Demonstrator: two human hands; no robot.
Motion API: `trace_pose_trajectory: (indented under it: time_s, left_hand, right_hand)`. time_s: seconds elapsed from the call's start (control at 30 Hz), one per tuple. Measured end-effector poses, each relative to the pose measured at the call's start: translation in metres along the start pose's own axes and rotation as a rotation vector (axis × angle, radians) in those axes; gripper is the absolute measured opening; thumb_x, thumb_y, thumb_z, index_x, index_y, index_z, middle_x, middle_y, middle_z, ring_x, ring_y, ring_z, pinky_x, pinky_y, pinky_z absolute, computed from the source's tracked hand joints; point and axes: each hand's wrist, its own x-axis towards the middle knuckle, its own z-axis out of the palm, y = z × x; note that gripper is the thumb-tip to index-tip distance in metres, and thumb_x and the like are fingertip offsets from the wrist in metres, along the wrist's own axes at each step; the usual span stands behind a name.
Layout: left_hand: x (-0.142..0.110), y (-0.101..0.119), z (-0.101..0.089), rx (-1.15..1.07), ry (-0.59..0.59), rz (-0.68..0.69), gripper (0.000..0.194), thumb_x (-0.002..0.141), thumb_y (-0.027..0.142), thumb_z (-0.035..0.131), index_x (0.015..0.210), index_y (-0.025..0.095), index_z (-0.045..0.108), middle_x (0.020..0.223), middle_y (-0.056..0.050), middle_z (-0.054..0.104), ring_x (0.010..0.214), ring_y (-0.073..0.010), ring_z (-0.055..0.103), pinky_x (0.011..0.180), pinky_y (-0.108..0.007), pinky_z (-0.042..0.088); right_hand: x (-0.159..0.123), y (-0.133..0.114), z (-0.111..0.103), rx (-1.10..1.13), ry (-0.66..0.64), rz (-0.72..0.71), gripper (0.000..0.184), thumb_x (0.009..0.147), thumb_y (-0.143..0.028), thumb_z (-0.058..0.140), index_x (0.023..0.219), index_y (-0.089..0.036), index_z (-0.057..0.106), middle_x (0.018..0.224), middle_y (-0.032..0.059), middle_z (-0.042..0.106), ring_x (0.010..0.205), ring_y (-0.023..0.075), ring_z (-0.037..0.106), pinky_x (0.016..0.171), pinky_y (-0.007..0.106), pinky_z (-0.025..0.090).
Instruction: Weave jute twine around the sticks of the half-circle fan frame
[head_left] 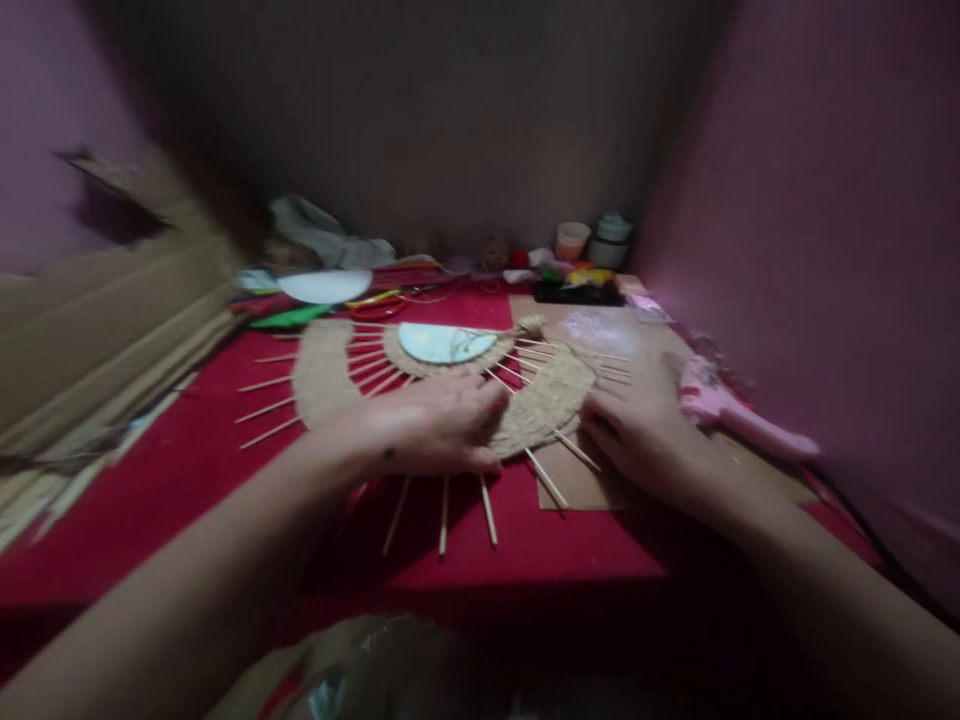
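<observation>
A half-round craft piece lies on the red cloth, with a wide outer band [544,405] wrapped in tan twine or jute. Thin wooden sticks [442,515] fan out through it. At its centre, a pale half-disc [442,342] sits inside a narrower tan band. My left hand [450,420] rests over the middle of the piece, palm down with fingers stretched, covering part of the outer band. At the band's right outer edge, my right hand [630,430] is closed with curled fingers; what they pinch is hidden. A small twine bundle [531,326] lies by the inner band's right end.
A pink glue gun [742,410] lies at the right on a cardboard sheet [577,485]. Along the back are a white half-disc [326,286], a cup [572,241], a lidded jar [611,240] and a black tray [577,292]. Cardboard [97,320] stands at the left.
</observation>
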Motion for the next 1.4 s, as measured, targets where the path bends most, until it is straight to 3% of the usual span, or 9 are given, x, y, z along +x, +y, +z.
trace_pose_trajectory:
  time_s: [0.23,0.6,0.8,0.97,1.13,1.3,1.4]
  left_hand:
    - [-0.006,0.008,0.001,0.014,-0.007,0.030,0.049,0.079,0.050,0.055,0.114,0.017,0.050,0.107,-0.011,0.056,0.097,-0.0240,0.049,0.081,-0.034,0.040]
    - [-0.016,0.012,0.008,0.072,0.041,0.024,0.047,0.080,0.045,0.058,0.116,0.017,0.047,0.109,-0.011,0.055,0.100,-0.0232,0.048,0.083,-0.033,0.041]
    - [-0.021,0.023,0.007,0.126,0.081,0.004,0.044,0.079,0.044,0.059,0.111,0.015,0.049,0.105,-0.012,0.056,0.100,-0.0247,0.047,0.082,-0.032,0.040]
    - [-0.015,-0.002,-0.004,0.059,0.017,0.008,0.050,0.076,0.046,0.060,0.118,0.019,0.048,0.113,-0.010,0.053,0.102,-0.0242,0.047,0.085,-0.033,0.039]
    - [-0.011,-0.037,-0.001,-0.089,-0.062,-0.039,0.059,0.073,0.052,0.062,0.123,0.024,0.047,0.117,-0.010,0.052,0.104,-0.0258,0.047,0.082,-0.033,0.039]
    - [-0.018,-0.027,-0.005,-0.014,0.065,-0.030,0.055,0.069,0.044,0.067,0.118,0.021,0.054,0.112,-0.011,0.054,0.098,-0.0261,0.049,0.080,-0.033,0.038]
    - [-0.011,-0.010,-0.014,0.021,0.152,-0.002,0.043,0.077,0.039,0.058,0.116,0.021,0.056,0.108,-0.010,0.056,0.093,-0.0234,0.051,0.077,-0.032,0.038]
  right_hand:
    - [0.001,0.004,0.005,0.002,0.080,-0.095,0.021,0.081,-0.011,0.047,0.062,-0.020,0.045,0.064,0.0026,0.052,0.062,0.0144,0.047,0.060,0.029,0.034]
    - [0.002,-0.008,-0.003,0.072,-0.001,-0.038,0.018,0.082,-0.012,0.050,0.066,-0.020,0.048,0.066,0.0021,0.055,0.063,0.0140,0.049,0.061,0.028,0.036]
    - [-0.001,0.000,-0.002,0.142,-0.018,-0.033,0.014,0.083,-0.015,0.050,0.070,-0.019,0.053,0.067,0.0020,0.057,0.062,0.0139,0.050,0.061,0.028,0.038]
    - [0.009,-0.009,-0.005,0.131,-0.061,0.004,0.011,0.083,-0.014,0.051,0.074,-0.019,0.057,0.071,0.0039,0.061,0.065,0.0148,0.053,0.062,0.027,0.039]
    - [0.019,-0.023,0.000,0.156,-0.096,0.050,0.014,0.082,-0.011,0.048,0.074,-0.018,0.057,0.073,0.0052,0.061,0.065,0.0151,0.051,0.061,0.027,0.038]
    - [0.016,-0.023,0.004,0.241,-0.059,0.053,0.012,0.080,-0.010,0.049,0.075,-0.017,0.057,0.075,0.0047,0.060,0.067,0.0142,0.051,0.063,0.026,0.038]
    - [0.016,-0.023,0.003,0.257,-0.064,0.073,0.012,0.080,-0.010,0.049,0.075,-0.017,0.057,0.074,0.0042,0.060,0.068,0.0142,0.051,0.064,0.026,0.038]
